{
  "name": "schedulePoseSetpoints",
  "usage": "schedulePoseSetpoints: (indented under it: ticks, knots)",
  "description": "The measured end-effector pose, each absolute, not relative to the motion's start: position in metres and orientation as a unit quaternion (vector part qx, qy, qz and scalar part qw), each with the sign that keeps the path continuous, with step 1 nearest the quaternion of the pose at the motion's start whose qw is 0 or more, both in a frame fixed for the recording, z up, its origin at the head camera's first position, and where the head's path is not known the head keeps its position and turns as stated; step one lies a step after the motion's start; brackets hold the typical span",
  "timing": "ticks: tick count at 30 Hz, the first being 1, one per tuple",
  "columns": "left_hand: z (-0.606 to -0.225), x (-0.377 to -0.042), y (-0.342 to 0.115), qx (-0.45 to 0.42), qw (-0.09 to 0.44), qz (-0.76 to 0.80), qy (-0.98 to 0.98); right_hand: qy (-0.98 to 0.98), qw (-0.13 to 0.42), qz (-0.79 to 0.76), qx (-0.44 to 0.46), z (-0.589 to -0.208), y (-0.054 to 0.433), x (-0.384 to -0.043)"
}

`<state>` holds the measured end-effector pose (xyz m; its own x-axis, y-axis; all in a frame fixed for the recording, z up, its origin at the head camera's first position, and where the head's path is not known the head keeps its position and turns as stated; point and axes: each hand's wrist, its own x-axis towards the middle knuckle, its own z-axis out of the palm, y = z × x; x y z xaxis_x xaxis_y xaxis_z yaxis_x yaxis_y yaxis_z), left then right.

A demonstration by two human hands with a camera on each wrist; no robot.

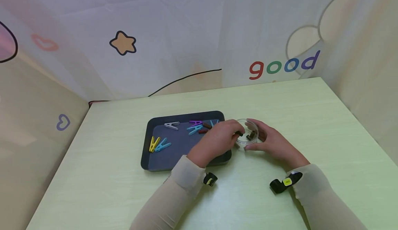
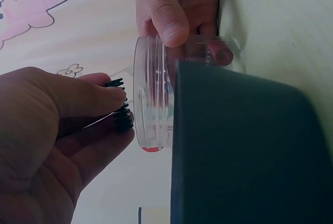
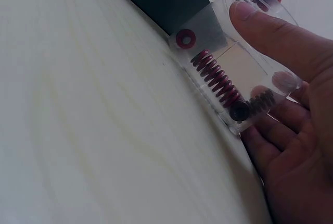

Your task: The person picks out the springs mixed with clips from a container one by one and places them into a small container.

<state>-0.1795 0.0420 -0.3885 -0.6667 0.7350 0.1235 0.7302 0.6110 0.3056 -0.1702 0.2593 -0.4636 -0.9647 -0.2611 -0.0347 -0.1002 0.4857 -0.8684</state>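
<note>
The left hand point(image 1: 217, 141) pinches a black spring point(image 2: 120, 113) between thumb and fingertips, just at the rim of a clear dish point(image 1: 247, 135). The right hand point(image 1: 273, 143) grips the dish, thumb on the near wall and fingers round the far side. The dish stands on the green table point(image 1: 311, 119), touching the right edge of a dark tray point(image 1: 161, 161). Inside the dish lie a red spring point(image 3: 216, 78) and a dark spring point(image 3: 260, 100). On the tray lie clothespins point(image 1: 195, 126) in several colours and more springs point(image 1: 206, 125).
</note>
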Motion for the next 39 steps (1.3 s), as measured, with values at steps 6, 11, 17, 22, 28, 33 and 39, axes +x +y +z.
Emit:
schedulePoseSetpoints:
  ticks: [6, 11, 17, 22, 28, 33, 39]
  knots:
    - [-0.3912, -0.1796, 0.0413, 0.415, -0.001, 0.170, 0.894, 0.861, 0.083, -0.491, -0.103, -0.4649, 0.2589, -0.1703]
    - [-0.3926, -0.1799, 0.0411, 0.417, 0.002, 0.164, 0.894, 0.861, 0.081, -0.492, -0.105, -0.4657, 0.2588, -0.1701]
    - [-0.3931, -0.1796, 0.0413, 0.416, 0.008, 0.157, 0.896, 0.857, 0.079, -0.497, -0.110, -0.4672, 0.2596, -0.1700]
    - [-0.3918, -0.1792, 0.0412, 0.410, 0.014, 0.153, 0.899, 0.857, 0.080, -0.497, -0.110, -0.4675, 0.2598, -0.1705]
    - [-0.3906, -0.1794, 0.0409, 0.405, 0.017, 0.154, 0.901, 0.858, 0.082, -0.496, -0.107, -0.4663, 0.2589, -0.1702]
    - [-0.3890, -0.1791, 0.0401, 0.402, 0.021, 0.152, 0.903, 0.859, 0.082, -0.494, -0.105, -0.4658, 0.2586, -0.1702]
    - [-0.3857, -0.1791, 0.0379, 0.398, 0.030, 0.154, 0.904, 0.858, 0.080, -0.496, -0.106, -0.4646, 0.2589, -0.1699]
